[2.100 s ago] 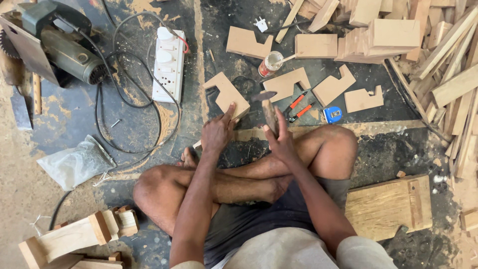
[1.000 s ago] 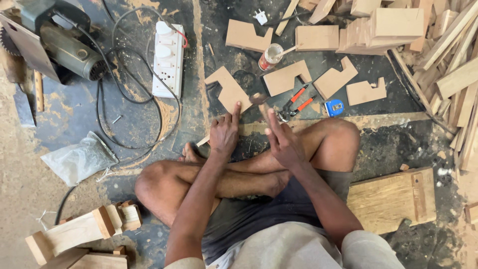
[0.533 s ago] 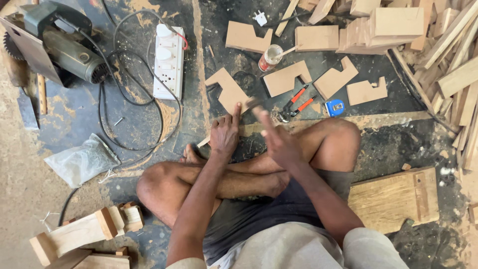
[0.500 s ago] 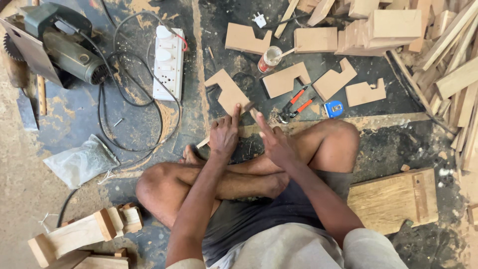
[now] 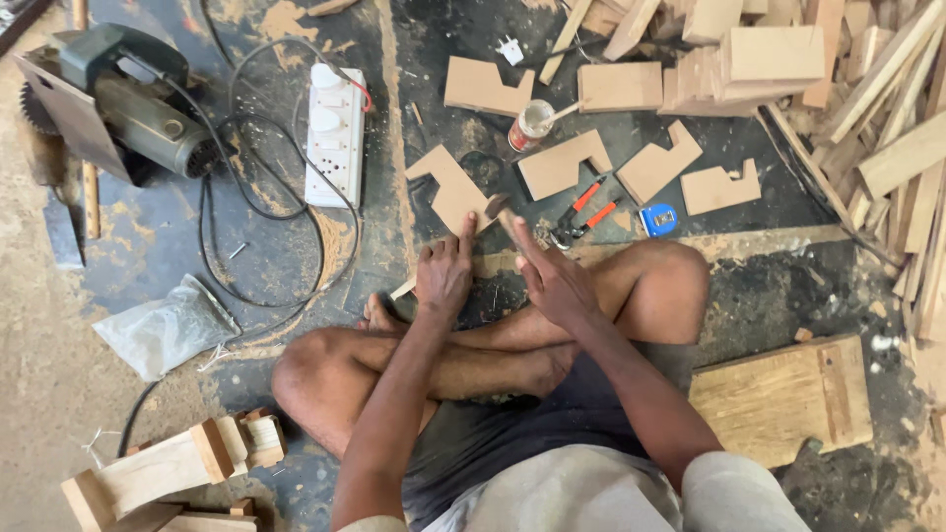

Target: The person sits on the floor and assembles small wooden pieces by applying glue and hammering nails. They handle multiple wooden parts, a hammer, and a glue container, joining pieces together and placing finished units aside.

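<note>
Neither grip is closed on anything that can be made out. Left hand [image 5: 445, 276] lies on the floor with its index finger stretched forward, the tip touching the near edge of a notched plywood piece [image 5: 455, 187]; the other fingers are loosely curled and hold nothing. Right hand [image 5: 552, 276] hovers just beside it, fingers held straight and together, pointing toward the same plywood piece; whether a small dark object at its fingertips is gripped cannot be told.

Far left on the floor sits a green circular saw [image 5: 118, 99], its black cable [image 5: 256, 246] looping toward a white power strip [image 5: 335, 133]. Below the saw lies a clear plastic bag [image 5: 168, 330], and at the lower left a wooden block assembly [image 5: 163, 468]. The person sits cross-legged, knees spread to either side of the hands.

Past the notched piece, near the right hand, lie red-handled pliers [image 5: 581, 212] and a small blue tape measure [image 5: 658, 219]. More cut plywood shapes [image 5: 562, 163] and a small can [image 5: 532, 123] lie beyond them. A wooden board [image 5: 783, 399] rests by the right knee, and a heap of timber offcuts [image 5: 867, 108] fills the far right.
</note>
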